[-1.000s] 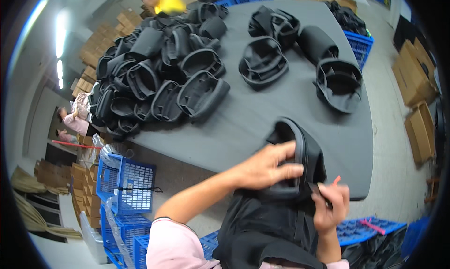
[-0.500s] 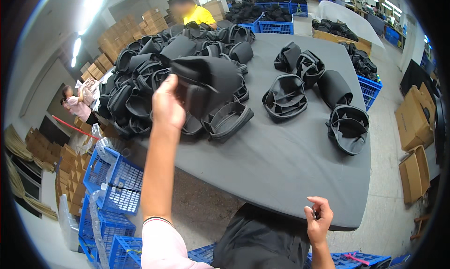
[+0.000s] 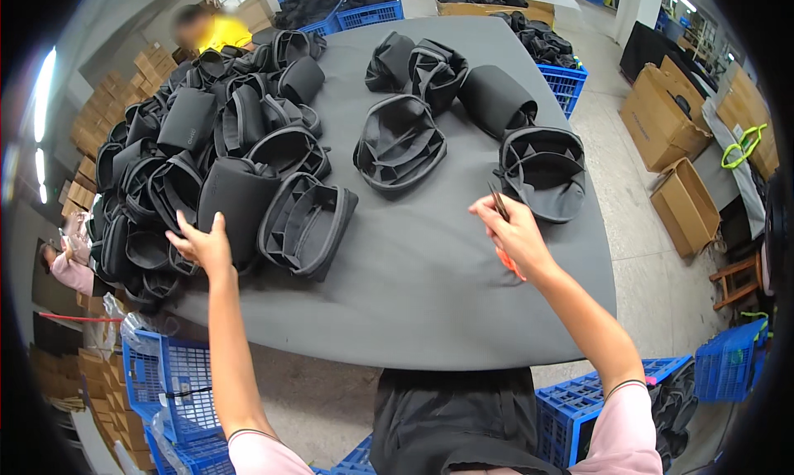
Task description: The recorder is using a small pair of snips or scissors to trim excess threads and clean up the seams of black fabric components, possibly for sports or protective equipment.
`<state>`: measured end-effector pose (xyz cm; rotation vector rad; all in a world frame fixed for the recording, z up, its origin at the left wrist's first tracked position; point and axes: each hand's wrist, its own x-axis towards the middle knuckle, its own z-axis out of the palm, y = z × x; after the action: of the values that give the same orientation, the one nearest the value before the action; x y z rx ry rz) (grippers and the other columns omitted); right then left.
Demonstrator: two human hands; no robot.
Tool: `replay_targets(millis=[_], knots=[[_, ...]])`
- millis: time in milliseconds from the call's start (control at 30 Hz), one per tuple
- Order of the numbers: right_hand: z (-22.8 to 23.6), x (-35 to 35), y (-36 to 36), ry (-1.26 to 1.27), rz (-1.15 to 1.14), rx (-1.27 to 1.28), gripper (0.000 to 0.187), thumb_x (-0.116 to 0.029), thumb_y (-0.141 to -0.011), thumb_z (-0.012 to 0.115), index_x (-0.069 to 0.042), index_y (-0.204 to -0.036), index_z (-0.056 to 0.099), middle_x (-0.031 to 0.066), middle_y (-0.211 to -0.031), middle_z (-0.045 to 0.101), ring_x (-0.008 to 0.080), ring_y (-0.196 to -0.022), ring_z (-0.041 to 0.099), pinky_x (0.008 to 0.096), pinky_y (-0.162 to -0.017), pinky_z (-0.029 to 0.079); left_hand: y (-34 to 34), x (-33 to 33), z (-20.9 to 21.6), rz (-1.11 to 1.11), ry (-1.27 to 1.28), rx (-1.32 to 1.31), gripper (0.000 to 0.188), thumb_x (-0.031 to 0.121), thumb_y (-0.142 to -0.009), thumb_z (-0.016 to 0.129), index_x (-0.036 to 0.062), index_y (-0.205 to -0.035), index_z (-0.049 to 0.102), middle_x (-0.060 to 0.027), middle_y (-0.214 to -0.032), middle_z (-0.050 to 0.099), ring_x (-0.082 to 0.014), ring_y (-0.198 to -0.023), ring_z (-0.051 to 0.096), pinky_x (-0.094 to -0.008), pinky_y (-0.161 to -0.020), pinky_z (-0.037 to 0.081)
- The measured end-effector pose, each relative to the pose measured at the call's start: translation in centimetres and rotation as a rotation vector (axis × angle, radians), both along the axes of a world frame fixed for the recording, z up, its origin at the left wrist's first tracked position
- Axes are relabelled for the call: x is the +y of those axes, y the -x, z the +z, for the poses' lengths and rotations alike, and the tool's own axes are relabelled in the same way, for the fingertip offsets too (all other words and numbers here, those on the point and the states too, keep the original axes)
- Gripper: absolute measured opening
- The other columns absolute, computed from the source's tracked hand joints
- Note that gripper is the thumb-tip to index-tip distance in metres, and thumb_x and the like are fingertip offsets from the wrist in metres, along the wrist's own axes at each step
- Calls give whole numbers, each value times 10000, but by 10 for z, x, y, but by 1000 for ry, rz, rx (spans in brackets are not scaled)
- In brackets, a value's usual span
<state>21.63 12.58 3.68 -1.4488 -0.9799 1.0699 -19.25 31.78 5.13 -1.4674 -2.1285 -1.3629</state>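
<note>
My left hand (image 3: 203,247) is open, thumb and fingers apart, at the near edge of a big pile of black pouches. Its thumb is beside a smooth closed-side pouch (image 3: 236,200); whether it touches is unclear. Just right of that pouch, an open pouch (image 3: 306,228) shows its inner dividers. My right hand (image 3: 519,237) is closed around scissors (image 3: 508,264) with orange handles, their dark narrow tips pointing away from me. Close beyond this hand lies another open black pouch (image 3: 543,175) with inner pockets.
Several more pouches, including an open one (image 3: 400,144), lie on the grey padded table (image 3: 430,309). Blue crates (image 3: 169,376) stand at the lower left and a blue crate (image 3: 571,409) at the lower right. Cartons (image 3: 686,202) sit to the right. A person in yellow (image 3: 223,33) is across the table.
My left hand has let go of the black pouch it held up and is lower, by the pile. My right hand has moved forward over the table with the scissors. The view has shifted right.
</note>
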Motion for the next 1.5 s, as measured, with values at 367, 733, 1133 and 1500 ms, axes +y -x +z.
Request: replay_targets(millis=[367, 733, 1133, 1500], knots=[[-32, 42, 34, 124, 82, 279, 179, -216, -911, 549, -63, -970, 620, -43, -647, 485, 14, -461, 375, 179, -398, 283, -259, 18, 3, -906, -141, 827, 748, 333, -667, 758, 74, -1283, 421, -137, -1438, 286, -322, -1342, 246, -484, -1053, 218], [-5, -72, 0, 111, 136, 334, 192, -196, -922, 543, -36, -993, 622, -10, -660, 498, 28, -456, 392, 178, -408, 296, -238, 49, 58, -929, 27, 1, 352, -38, -727, 424, 71, -989, 632, -154, -940, 668, -342, -926, 627, -389, -822, 482], [-12, -146, 9, -269, -373, 473, 155, -147, -925, 545, -48, -1037, 587, 39, -773, 558, 42, -425, 396, 192, -346, 287, -250, -177, 36, -2093, -185, 1068, 67, 141, -620, 629, 99, -632, 579, -107, -1260, 508, -319, -1238, 408, -453, -916, 407], [-37, -142, 35, -160, -288, 535, 261, -83, -788, 695, -84, -891, 456, -27, -648, 455, 37, -421, 360, 195, -376, 272, -215, -271, 11, -1750, 346, 58, 184, 83, -774, 636, -11, -922, 581, -150, -1041, 515, -317, -941, 553, -380, -800, 463]])
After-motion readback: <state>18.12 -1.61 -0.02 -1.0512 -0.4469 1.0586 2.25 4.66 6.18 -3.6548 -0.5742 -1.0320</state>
